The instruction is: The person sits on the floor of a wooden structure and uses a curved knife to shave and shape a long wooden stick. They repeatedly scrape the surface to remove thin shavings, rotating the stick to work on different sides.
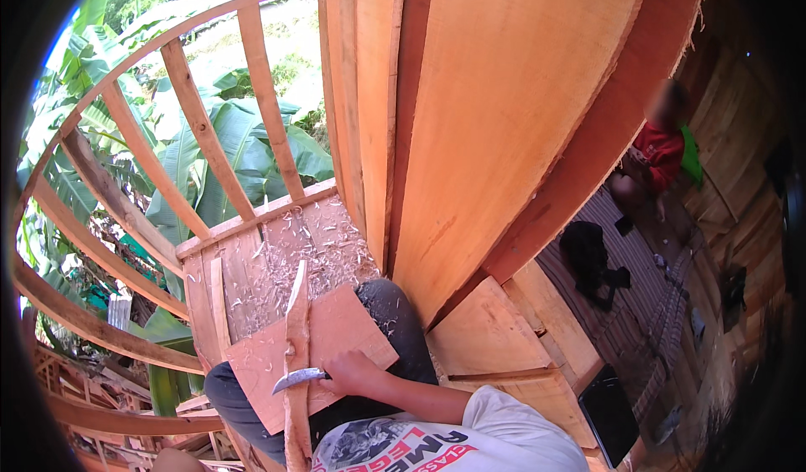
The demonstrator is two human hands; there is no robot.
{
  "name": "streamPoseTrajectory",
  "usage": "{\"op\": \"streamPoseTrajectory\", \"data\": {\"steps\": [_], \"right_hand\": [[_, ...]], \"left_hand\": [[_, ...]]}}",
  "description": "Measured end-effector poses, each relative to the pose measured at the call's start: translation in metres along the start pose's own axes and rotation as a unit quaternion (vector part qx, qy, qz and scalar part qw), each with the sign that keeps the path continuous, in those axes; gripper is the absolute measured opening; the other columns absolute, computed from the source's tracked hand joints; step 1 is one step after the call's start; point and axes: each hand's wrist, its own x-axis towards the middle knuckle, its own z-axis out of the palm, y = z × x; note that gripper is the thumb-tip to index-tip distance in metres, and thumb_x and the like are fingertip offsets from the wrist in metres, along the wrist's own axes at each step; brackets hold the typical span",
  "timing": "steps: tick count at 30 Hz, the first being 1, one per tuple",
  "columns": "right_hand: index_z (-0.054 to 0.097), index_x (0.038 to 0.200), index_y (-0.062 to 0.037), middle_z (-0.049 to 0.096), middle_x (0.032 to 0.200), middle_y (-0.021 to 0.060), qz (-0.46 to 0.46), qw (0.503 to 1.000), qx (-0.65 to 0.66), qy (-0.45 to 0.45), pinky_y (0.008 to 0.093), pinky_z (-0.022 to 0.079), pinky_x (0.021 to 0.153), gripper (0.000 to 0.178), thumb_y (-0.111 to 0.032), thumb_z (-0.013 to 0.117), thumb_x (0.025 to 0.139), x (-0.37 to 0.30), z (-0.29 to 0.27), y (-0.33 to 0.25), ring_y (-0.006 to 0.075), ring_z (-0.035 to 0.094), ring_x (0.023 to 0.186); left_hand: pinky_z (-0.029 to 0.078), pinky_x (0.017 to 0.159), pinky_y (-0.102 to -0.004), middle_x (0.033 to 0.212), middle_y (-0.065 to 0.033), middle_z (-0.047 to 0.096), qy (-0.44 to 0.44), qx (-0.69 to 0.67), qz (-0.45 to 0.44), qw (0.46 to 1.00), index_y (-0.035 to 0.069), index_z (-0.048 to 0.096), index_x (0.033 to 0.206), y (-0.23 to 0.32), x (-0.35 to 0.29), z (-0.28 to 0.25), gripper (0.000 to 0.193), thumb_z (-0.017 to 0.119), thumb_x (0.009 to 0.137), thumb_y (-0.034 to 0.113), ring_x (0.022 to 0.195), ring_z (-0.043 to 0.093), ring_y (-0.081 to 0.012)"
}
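Observation:
My right hand (351,374) is closed around the handle of a knife (298,379) with a curved blade. The blade lies across a long, rough strip of wood (297,329). Under the strip, a flat reddish board (259,356) rests on my lap. The strip runs lengthwise over the board, its far end sticking out past the edge and its near end by my shirt. My left hand is out of view; only a bit of bare skin shows at the lower edge.
Wood shavings (315,241) litter the plank floor ahead. A slatted wooden railing (201,132) curves along the left. Tall wooden panels (512,111) rise at the right. Beyond them a person in red (659,157) sits inside. A dark flat device (609,416) lies at lower right.

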Motion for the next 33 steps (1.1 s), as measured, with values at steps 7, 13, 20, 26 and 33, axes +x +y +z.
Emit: {"op": "streamPoseTrajectory", "data": {"steps": [7, 13, 20, 26, 33], "right_hand": [[0.068, 0.080, -0.0053, 0.065, 0.071, 0.0163, -0.007, 1.000, -0.006, 0.005, 0.0460, 0.051, 0.063, 0.037, -0.042, 0.061, 0.079, 0.000, 0.001, 0.001, 0.0338, 0.065, 0.067], [0.068, 0.078, -0.0051, 0.065, 0.070, 0.0169, -0.006, 1.000, 0.004, 0.009, 0.0468, 0.051, 0.063, 0.038, -0.043, 0.060, 0.080, 0.000, 0.002, 0.003, 0.0344, 0.064, 0.067], [0.068, 0.078, -0.0051, 0.065, 0.071, 0.0169, -0.005, 1.000, 0.003, 0.011, 0.0463, 0.051, 0.063, 0.038, -0.043, 0.060, 0.080, -0.001, 0.003, 0.002, 0.0345, 0.064, 0.067], [0.068, 0.079, -0.0052, 0.065, 0.071, 0.0167, -0.005, 1.000, -0.007, 0.007, 0.0462, 0.051, 0.064, 0.037, -0.041, 0.061, 0.079, 0.001, 0.003, 0.001, 0.0343, 0.064, 0.067], [0.068, 0.080, -0.0059, 0.065, 0.071, 0.0164, -0.006, 1.000, 0.003, 0.007, 0.0455, 0.051, 0.064, 0.035, -0.041, 0.062, 0.079, 0.000, 0.004, -0.001, 0.0335, 0.065, 0.068]], "left_hand": [[0.020, 0.108, -0.0545, 0.142, -0.0234, 0.026, 0.000, 0.005, 0.003, 1.000, 0.006, 0.028, 0.138, 0.000, 0.002, 0.000, 0.070, 0.053, 0.085, 0.045, 0.133, 0.027, -0.0367], [0.020, 0.108, -0.0541, 0.141, -0.0236, 0.027, 0.000, 0.010, 0.007, 1.000, 0.006, 0.029, 0.137, 0.000, 0.005, -0.003, 0.068, 0.053, 0.085, 0.044, 0.133, 0.027, -0.0367], [0.020, 0.108, -0.0538, 0.141, -0.0237, 0.028, 0.004, 0.015, 0.010, 1.000, 0.005, 0.031, 0.137, -0.001, 0.006, -0.003, 0.067, 0.053, 0.086, 0.042, 0.133, 0.027, -0.0367], [0.019, 0.108, -0.0534, 0.141, -0.0239, 0.029, 0.006, 0.021, 0.012, 1.000, 0.004, 0.032, 0.136, -0.002, 0.006, -0.008, 0.066, 0.053, 0.086, 0.041, 0.133, 0.028, -0.0367], [0.019, 0.109, -0.0531, 0.140, -0.0240, 0.030, 0.026, 0.034, 0.029, 0.999, 0.004, 0.033, 0.136, -0.001, 0.017, -0.022, 0.064, 0.053, 0.087, 0.040, 0.133, 0.028, -0.0367]]}}
